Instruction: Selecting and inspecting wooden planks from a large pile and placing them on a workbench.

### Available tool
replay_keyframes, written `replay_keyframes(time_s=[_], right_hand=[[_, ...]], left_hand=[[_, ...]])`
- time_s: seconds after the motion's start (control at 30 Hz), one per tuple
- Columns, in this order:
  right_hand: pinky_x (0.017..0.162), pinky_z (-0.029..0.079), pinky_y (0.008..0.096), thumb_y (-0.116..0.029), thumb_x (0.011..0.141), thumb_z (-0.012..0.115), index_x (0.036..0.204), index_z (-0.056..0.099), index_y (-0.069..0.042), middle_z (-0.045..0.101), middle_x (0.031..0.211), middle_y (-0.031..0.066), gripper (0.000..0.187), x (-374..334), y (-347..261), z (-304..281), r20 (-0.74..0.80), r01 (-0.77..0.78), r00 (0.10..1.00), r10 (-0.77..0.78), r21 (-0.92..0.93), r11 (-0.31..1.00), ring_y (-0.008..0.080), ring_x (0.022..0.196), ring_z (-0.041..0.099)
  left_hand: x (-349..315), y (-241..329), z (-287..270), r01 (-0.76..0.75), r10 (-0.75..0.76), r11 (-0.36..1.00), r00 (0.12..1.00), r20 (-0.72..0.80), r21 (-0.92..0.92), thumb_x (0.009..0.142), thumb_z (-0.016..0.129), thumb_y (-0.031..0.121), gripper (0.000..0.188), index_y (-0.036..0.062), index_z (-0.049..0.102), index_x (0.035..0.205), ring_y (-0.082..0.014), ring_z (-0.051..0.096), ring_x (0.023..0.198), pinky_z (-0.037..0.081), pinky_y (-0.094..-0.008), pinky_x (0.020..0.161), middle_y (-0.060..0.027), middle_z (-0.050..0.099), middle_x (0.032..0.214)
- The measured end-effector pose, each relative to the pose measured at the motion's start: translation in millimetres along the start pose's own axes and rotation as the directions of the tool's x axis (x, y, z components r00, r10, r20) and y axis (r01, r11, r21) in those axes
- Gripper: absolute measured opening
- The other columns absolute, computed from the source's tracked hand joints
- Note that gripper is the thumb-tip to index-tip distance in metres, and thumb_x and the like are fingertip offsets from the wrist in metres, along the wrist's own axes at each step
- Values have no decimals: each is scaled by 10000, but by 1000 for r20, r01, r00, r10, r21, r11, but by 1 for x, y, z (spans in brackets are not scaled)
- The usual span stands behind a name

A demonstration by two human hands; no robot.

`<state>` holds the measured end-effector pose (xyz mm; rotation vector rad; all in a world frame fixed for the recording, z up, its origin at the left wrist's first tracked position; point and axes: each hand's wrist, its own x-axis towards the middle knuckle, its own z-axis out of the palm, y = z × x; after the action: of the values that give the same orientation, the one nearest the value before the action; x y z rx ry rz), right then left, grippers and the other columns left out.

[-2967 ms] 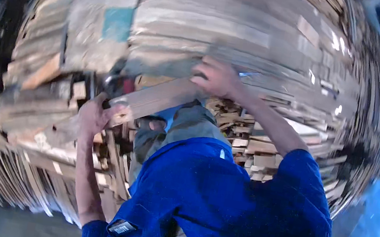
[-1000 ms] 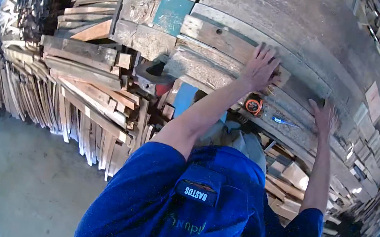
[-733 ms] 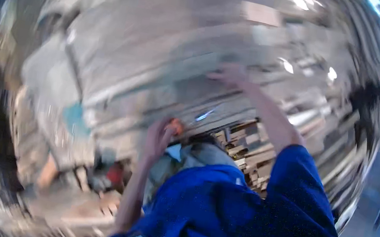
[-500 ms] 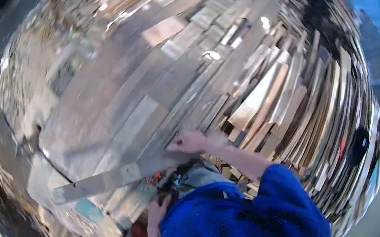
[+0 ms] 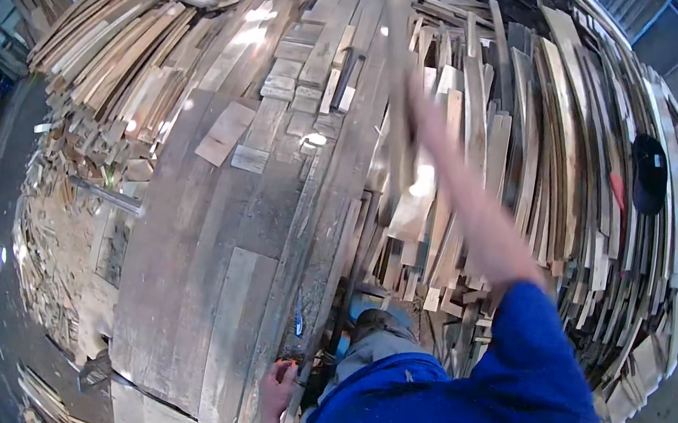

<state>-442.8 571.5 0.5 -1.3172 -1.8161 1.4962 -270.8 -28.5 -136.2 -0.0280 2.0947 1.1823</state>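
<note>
My right arm reaches far forward over the stacks. The right hand (image 5: 423, 116), blurred by motion, is closed round a long narrow wooden board (image 5: 400, 60), which stands tilted up and away from me. At the near edge of the wooden tabletop (image 5: 167, 272), my left hand (image 5: 276, 391) is low, its fingers curled about a small object with orange parts (image 5: 285, 365); its kind is too small to make out. A slim blue tool (image 5: 299, 316) lies on the tabletop just beyond that hand.
Tightly stacked boards (image 5: 576, 162) fill the right side, with a black cap (image 5: 650, 174) hanging on them. More boards (image 5: 138, 44) lie at the far left. A dark bar-like tool (image 5: 343, 78) and short planks (image 5: 280, 81) rest farther up the table. Debris (image 5: 61, 237) covers the left.
The board in my right hand has swung from lying across the tabletop at the left to raised, far and right. My left hand has come down beside the table edge. The view has turned.
</note>
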Motion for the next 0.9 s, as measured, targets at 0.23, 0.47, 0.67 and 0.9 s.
replay_keyframes(time_s=[0.23, 0.47, 0.67, 0.9], right_hand=[[916, 475, 434, -476, 907, 624, 1172, 615, 88, 678, 1095, 285, 624, 148, -218, -157, -596, 546, 457, -660, -397, 738, 401, 1049, 636], [915, 470, 353, -466, 961, 597, 1124, 672, 13, 713, 1032, 180, 511, -53, -78, 142, 476, 657, 676, -563, -42, 753, 271, 971, 645], [744, 533, 334, -279, 965, 640, 1124, 667, -1, 706, 886, 99, 321, -344, 208, 246, 984, 345, 168, 56, -112, 932, 160, 818, 676], [936, 490, 361, -284, 957, 633, 1237, 618, 38, 699, 1082, 182, 427, -688, 255, 168, 754, 623, -630, 185, 349, 700, 263, 1029, 665]], left_hand=[[-15, -14, 29, -2, 0, 998, 1000, -24, -55, 930, 698, 269, 317, 23, 683, 1130, -175, 673, 879, 521, -319, 816, -105, 720, 963], [-44, -33, 26, 48, -38, 998, 972, -233, 37, 942, 662, 291, 319, 69, 690, 1170, -286, 698, 1002, 533, -379, 891, -174, 724, 1063], [-151, -80, 22, 85, -175, 970, 892, -417, -226, 961, 578, 433, 431, 23, 674, 1048, -386, 654, 938, 502, -467, 802, -239, 669, 1002], [-308, -202, 211, 321, -708, 706, 365, -605, -631, 924, 605, 486, 453, 44, 686, 987, -378, 688, 895, 524, -477, 767, -200, 703, 932]])
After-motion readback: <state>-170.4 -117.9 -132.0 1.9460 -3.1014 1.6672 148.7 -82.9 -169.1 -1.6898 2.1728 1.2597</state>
